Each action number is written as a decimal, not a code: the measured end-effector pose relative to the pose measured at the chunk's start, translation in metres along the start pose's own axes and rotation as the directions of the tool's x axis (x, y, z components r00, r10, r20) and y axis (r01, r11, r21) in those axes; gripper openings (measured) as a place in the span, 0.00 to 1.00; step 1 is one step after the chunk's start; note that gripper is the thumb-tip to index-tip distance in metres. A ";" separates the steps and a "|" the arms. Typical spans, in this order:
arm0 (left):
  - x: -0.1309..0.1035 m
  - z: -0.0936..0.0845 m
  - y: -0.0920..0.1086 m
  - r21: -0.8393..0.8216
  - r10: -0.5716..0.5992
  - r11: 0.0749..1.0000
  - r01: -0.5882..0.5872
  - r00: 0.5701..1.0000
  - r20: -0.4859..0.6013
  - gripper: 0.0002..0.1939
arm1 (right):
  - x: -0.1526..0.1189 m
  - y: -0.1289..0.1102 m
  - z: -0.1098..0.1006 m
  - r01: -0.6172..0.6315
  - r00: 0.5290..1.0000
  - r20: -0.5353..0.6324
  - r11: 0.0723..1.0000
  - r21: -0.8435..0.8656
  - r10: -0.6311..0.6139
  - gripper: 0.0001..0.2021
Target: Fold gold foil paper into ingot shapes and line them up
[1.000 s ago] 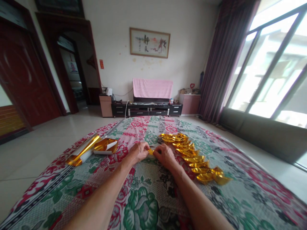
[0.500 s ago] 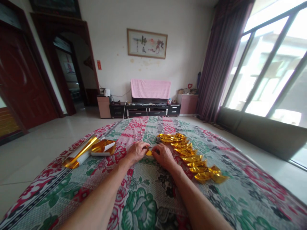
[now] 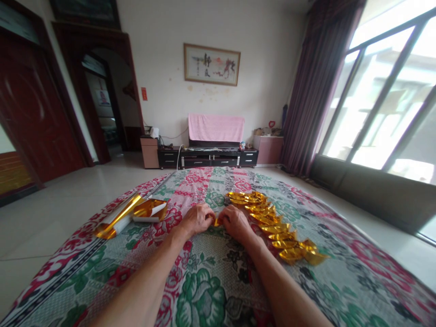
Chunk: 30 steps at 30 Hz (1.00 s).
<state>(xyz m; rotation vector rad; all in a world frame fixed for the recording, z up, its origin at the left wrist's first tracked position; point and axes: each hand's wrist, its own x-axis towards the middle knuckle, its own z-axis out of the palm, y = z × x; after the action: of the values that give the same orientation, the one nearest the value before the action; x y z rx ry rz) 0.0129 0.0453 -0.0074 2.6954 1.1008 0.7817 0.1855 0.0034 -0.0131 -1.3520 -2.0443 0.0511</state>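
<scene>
A small piece of gold foil paper (image 3: 216,222) is pinched between my two hands above the middle of the cloth, mostly covered by the fingers. My left hand (image 3: 199,219) grips its left end, and my right hand (image 3: 235,221) grips its right end. Just right of my right hand lies a row of folded gold paper ingots (image 3: 272,227), running from the far middle toward the near right. On the left, loosely curled gold foil sheets (image 3: 117,218) with white backs lie beside another curled gold sheet (image 3: 150,210).
A flowered cloth (image 3: 200,295) in red, green and grey covers the round table. Beyond it stand a low black TV cabinet (image 3: 200,162) and a screen draped with a pink towel (image 3: 216,127). A purple curtain (image 3: 306,100) hangs beside the window on the right.
My hands have come closer together, and less of the gold foil paper shows between them. The whole view has shifted slightly; the ingots and loose sheets keep their places on the cloth.
</scene>
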 end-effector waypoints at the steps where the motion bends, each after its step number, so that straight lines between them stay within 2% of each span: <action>1: 0.000 -0.001 0.001 -0.001 0.001 1.000 -0.001 1.000 0.011 0.10 | 0.000 0.000 0.000 0.004 1.000 0.002 1.000 0.005 -0.004 0.11; 10: -0.004 -0.014 -0.001 -0.104 0.081 0.992 -0.070 0.992 0.098 0.11 | -0.001 0.001 -0.004 0.051 0.998 0.037 0.994 0.098 -0.055 0.11; 18: -0.005 -0.008 -0.003 -0.069 0.118 0.991 -0.115 0.992 0.043 0.11 | -0.003 0.000 -0.009 0.047 0.997 0.056 0.989 0.137 -0.055 0.10; 23: -0.005 -0.009 -0.001 -0.101 0.075 0.992 -0.070 0.996 0.046 0.10 | -0.002 0.001 -0.013 0.050 0.994 0.090 0.989 0.142 -0.063 0.08; 27: -0.006 -0.011 -0.002 -0.130 0.074 0.989 -0.068 0.996 0.044 0.10 | -0.003 0.002 -0.014 0.096 0.989 0.094 0.983 0.158 -0.112 0.07; 30: -0.007 -0.008 -0.003 -0.135 0.092 0.987 -0.090 0.996 0.009 0.09 | -0.005 0.003 -0.013 0.149 0.986 0.053 0.974 0.172 -0.161 0.07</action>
<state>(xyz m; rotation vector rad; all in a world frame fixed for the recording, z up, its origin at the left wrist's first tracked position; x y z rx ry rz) 0.0028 0.0425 -0.0039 2.6494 0.8932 0.8161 0.1961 -0.0033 -0.0066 -1.0979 -2.1429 0.1972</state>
